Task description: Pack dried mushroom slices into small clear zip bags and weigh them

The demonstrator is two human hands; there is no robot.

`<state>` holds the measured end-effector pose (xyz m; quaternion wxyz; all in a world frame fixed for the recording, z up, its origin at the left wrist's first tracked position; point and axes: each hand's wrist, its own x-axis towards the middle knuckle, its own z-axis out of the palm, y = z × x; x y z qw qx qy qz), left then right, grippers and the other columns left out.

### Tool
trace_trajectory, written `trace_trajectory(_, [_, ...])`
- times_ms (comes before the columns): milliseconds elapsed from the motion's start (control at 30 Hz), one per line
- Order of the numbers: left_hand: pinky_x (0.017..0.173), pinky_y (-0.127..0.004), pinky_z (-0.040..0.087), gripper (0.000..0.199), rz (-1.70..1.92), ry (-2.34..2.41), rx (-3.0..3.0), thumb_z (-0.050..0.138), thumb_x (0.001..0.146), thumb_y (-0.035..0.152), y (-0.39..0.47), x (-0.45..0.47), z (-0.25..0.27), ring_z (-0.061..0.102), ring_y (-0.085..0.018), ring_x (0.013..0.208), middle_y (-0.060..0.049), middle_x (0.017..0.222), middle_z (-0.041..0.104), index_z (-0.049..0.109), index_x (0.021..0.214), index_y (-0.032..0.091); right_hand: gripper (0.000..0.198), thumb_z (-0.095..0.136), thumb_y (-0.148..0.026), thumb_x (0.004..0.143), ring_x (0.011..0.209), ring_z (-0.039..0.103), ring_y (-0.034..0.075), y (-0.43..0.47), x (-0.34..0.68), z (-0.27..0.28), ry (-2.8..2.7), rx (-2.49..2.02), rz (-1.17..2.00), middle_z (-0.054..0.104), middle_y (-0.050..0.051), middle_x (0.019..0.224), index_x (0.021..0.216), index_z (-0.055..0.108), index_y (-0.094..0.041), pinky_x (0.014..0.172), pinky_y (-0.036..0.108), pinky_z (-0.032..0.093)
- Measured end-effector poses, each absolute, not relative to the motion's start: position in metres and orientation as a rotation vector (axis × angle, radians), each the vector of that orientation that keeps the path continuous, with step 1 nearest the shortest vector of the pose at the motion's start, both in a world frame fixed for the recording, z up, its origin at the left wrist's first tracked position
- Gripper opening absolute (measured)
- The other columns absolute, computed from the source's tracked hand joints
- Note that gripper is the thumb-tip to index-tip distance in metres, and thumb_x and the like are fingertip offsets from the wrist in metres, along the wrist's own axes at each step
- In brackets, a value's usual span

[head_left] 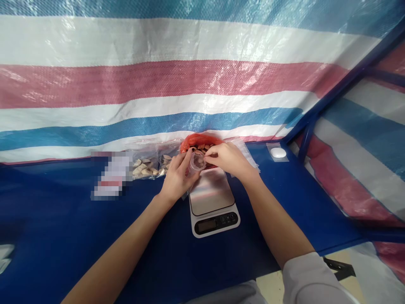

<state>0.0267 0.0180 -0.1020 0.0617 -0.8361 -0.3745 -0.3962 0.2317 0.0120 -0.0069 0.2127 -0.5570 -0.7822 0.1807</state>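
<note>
My left hand (177, 176) is wrapped round a small clear plastic cup (198, 162), tilted with its mouth facing me. At the cup's right rim are the pinched fingers of my right hand (226, 157); what they hold, if anything, is too small to make out. Right behind the cup sits an open red plastic bag (196, 138) with brown dried pieces (202, 147) inside. Below both hands lies a white kitchen scale (212, 193) with a shiny plate and a dark display strip. The display shows no readable figure.
Left of my hands are clear bags of pale dried pieces (144, 168) and a blurred-out label (114, 174). Flat clear bags (245, 154) lie right of the red bag. A white oval object (278, 153) rests farther right on the blue table (79, 236). Striped sheeting (158, 80) hangs behind.
</note>
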Motion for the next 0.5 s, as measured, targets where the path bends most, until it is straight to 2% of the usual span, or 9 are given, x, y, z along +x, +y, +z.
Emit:
trace_trajectory(167, [0.096,-0.048,0.052,0.076,-1.183,-1.205,-2.560,0.069,0.086,0.029,0.0177,0.0271,-0.1031,0.063,-0.030,0.105,-0.015,0.121,0.065,0.037,0.154,0.018,0.019,0.063,-0.023,0.086,0.075,0.063,0.016,0.0122,0.2366,-0.0047,-2.153,-1.605,0.530,0.076,0.001,0.082,0.079,0.081,-0.023,0.064,0.027,0.037])
trace_trajectory(333, [0.097,-0.049,0.052,0.077,-1.171,-1.272,-2.600,0.072,0.085,0.035,0.0169,0.0303,-0.1008,0.063,-0.032,0.108,-0.016,0.125,0.064,0.040,0.152,0.018,0.016,0.065,-0.025,0.088,0.082,0.068,0.017,0.0101,0.2422,-0.0025,-2.066,-1.377,0.568,0.079,0.001,0.092,0.090,0.082,-0.024,0.076,0.027,0.045])
trace_trajectory(500, [0.098,-0.052,0.052,0.075,-1.172,-1.283,-2.643,0.071,0.086,0.038,0.0145,0.0335,-0.0945,0.062,-0.034,0.113,-0.017,0.130,0.063,0.041,0.151,0.018,0.020,0.065,-0.033,0.091,0.076,0.067,0.015,0.0078,0.2348,-0.0072,-2.026,-1.178,0.754,0.077,0.000,0.084,0.093,0.081,-0.021,0.071,0.026,0.047])
